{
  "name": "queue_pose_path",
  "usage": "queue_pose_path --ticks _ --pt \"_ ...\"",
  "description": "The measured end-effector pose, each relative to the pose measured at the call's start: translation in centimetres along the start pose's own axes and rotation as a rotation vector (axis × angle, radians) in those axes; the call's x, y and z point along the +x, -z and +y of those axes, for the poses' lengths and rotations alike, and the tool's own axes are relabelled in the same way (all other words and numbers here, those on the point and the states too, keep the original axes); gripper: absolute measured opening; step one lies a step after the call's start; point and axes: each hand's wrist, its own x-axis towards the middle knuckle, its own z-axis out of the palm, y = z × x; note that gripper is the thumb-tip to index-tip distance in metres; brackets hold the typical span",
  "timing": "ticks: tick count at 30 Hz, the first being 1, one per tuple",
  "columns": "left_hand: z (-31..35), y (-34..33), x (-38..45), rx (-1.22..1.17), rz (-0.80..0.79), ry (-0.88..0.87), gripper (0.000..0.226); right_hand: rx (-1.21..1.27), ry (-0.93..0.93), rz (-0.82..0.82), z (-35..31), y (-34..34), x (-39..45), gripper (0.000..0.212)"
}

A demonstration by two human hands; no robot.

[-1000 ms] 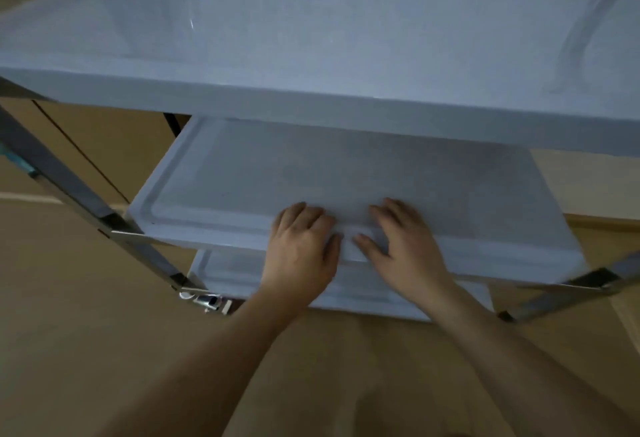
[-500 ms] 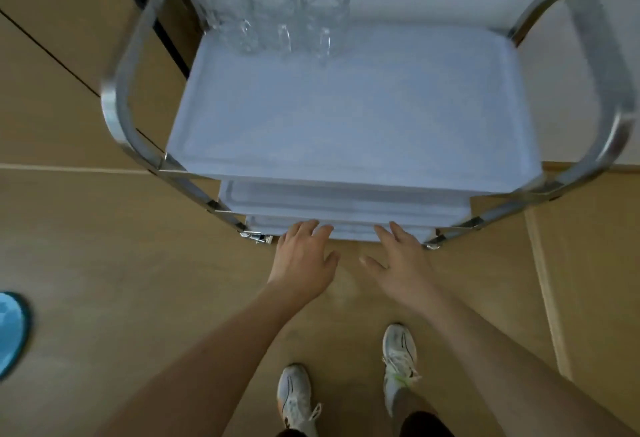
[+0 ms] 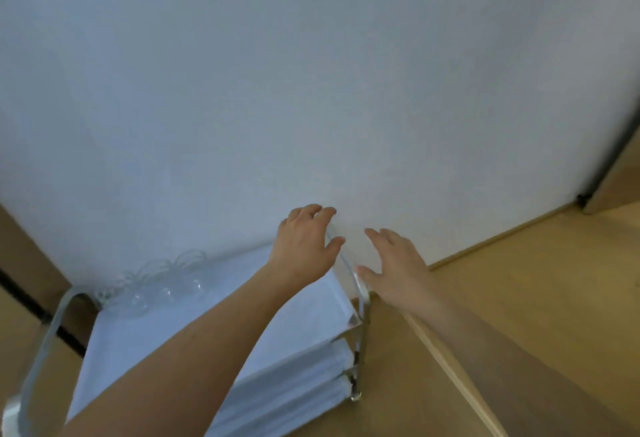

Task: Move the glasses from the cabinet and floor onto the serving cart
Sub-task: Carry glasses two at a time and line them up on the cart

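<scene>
Both hands hung empty with loosely spread fingers, the left hand (image 3: 304, 246) above the serving cart (image 3: 180, 343), the right hand (image 3: 394, 263) beside its right handle (image 3: 358, 293). Blurred glasses (image 3: 162, 284) crowded the top shelf's far-left corner; bumping the handle could likely rattle them.

The serving cart (image 3: 145, 343) at the lower left of the frame has matt, smooth pale shelves that look like plastic, and a shiny polished metal frame (image 3: 360, 293). The glasses (image 3: 162, 284) on its top shelf are clear, glossy glass, blurred here. The floor (image 3: 519, 298) at right looks like smooth light wood with a soft sheen. The wall (image 3: 311, 73) above is matt white.
</scene>
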Motion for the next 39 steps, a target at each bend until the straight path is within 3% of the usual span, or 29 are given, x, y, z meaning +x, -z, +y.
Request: queue_pose_path --ticks 7,14,26,39 --pt "18.4 1.1 11.5 -0.043 0.069 -0.311 0.058 -0.061 -0.095 0.309 11.8 15.4 -0.6 0.078" --pt "36.5 -3.2 18.0 -0.126 0.037 -0.578 0.06 -0.135 -0.303 0.489 25.9 25.9 -5.7 0.078" --pt "56.6 -16.6 23.0 -0.217 -0.227 -0.932 0.064 -0.176 -0.795 0.541 44.2 30.3 -14.8 0.077" --pt "73.3 -25.9 35.5 -0.401 -0.374 -1.244 0.065 -0.23 -1.146 0.652 56.8 38.1 -10.2 0.071"
